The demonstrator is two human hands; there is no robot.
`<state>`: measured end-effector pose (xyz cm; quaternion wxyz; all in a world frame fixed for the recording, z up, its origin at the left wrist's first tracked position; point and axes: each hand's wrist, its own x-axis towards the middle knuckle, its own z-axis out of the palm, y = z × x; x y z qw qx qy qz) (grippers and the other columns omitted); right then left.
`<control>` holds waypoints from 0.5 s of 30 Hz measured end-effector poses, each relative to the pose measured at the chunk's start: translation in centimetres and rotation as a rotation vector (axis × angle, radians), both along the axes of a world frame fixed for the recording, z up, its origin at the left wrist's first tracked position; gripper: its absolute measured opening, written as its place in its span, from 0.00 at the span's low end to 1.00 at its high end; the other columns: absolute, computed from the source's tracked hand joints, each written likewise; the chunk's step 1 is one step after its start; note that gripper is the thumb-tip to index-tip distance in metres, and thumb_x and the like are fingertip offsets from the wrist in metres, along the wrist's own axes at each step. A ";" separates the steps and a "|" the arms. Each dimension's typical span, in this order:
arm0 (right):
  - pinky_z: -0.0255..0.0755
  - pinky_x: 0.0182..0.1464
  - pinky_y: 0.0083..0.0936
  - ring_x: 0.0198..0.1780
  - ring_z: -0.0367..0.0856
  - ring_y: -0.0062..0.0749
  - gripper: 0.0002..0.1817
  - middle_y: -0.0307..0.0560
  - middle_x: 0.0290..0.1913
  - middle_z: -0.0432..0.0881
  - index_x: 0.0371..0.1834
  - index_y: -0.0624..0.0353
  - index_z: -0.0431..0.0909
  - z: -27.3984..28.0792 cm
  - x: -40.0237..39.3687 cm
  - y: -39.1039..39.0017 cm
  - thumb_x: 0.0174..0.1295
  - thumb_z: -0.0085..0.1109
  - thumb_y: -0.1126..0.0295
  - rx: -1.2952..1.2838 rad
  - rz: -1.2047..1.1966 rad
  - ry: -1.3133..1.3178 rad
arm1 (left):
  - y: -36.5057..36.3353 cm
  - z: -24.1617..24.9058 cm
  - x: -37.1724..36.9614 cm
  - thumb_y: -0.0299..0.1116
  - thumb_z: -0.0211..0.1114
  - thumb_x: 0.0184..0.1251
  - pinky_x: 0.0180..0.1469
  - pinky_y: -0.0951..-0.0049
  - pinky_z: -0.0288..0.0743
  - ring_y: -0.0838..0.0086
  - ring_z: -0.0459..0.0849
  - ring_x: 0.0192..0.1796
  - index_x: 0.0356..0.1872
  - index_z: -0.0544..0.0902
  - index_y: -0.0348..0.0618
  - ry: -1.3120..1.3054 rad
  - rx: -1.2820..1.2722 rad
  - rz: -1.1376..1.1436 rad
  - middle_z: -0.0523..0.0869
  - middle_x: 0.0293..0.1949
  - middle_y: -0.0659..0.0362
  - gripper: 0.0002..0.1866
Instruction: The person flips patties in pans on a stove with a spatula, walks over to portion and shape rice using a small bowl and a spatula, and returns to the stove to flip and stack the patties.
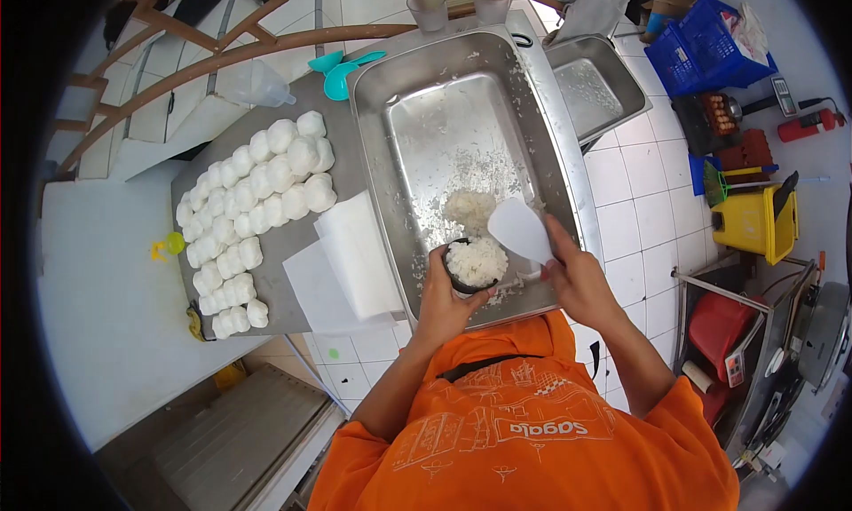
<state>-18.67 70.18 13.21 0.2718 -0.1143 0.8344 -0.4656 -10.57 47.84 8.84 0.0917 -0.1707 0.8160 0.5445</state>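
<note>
- From here, I see my left hand (446, 302) gripping a bowl (465, 288) of rice (479, 261) over the tray (453, 111).
- My right hand (575, 276) clasps the paddle (520, 230), its blade just beside that rice.

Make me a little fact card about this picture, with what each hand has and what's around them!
left hand: holding a small dark bowl
in the bowl: heaped white rice
right hand: holding a white paddle, close to the bowl
big metal pan: underneath, with a low rice pile and scattered grains
left of pan: rows of white bundles, white sheets
pan's far left corner: teal scoops beside it
</note>
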 end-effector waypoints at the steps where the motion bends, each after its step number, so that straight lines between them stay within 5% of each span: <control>1: 0.77 0.41 0.31 0.34 0.83 0.37 0.27 0.54 0.35 0.84 0.74 0.66 0.67 -0.5 0.3 0.2 0.71 0.49 0.78 -0.126 -0.088 -0.159 | 0.2 0.0 0.0 0.28 0.83 0.52 0.66 0.60 0.75 0.58 0.79 0.66 0.69 0.59 0.35 -0.006 0.080 0.049 0.77 0.61 0.42 0.48; 4: 0.75 0.42 0.35 0.33 0.80 0.38 0.23 0.56 0.35 0.83 0.74 0.66 0.68 -1.0 1.8 -0.4 0.77 0.46 0.74 -0.206 -0.114 -0.375 | 1.1 0.0 -0.2 0.25 0.83 0.50 0.69 0.59 0.73 0.59 0.78 0.66 0.70 0.56 0.37 0.061 0.237 0.154 0.74 0.62 0.44 0.51; 6: 0.74 0.44 0.39 0.36 0.81 0.49 0.21 0.62 0.36 0.82 0.71 0.67 0.72 -2.0 3.5 -1.5 0.78 0.46 0.72 -0.152 -0.065 -0.092 | 1.8 -0.5 0.2 0.24 0.83 0.49 0.68 0.59 0.72 0.56 0.78 0.65 0.72 0.55 0.37 0.163 0.096 0.127 0.75 0.62 0.41 0.52; 9: 0.73 0.39 0.35 0.31 0.75 0.39 0.22 0.59 0.34 0.81 0.72 0.65 0.71 -2.7 3.9 -2.1 0.80 0.46 0.68 -0.104 0.161 0.099 | 2.7 -0.6 0.2 0.22 0.82 0.49 0.67 0.59 0.72 0.53 0.79 0.64 0.75 0.52 0.38 0.281 0.017 0.128 0.76 0.61 0.40 0.55; 10: 0.74 0.41 0.40 0.31 0.77 0.52 0.23 0.67 0.32 0.79 0.72 0.66 0.70 -2.7 3.7 -2.2 0.78 0.49 0.68 -0.143 0.179 0.094 | 3.1 -0.5 0.2 0.21 0.81 0.50 0.67 0.59 0.72 0.53 0.79 0.64 0.76 0.51 0.38 0.311 0.017 0.133 0.76 0.61 0.40 0.56; 15: 0.71 0.32 0.32 0.22 0.73 0.31 0.21 0.49 0.19 0.75 0.69 0.66 0.74 -3.2 -0.1 -1.4 0.78 0.50 0.68 -0.207 0.438 -0.267 | 3.0 -0.5 0.3 0.18 0.78 0.49 0.69 0.57 0.70 0.52 0.77 0.65 0.80 0.44 0.41 0.160 -0.111 0.064 0.73 0.63 0.40 0.61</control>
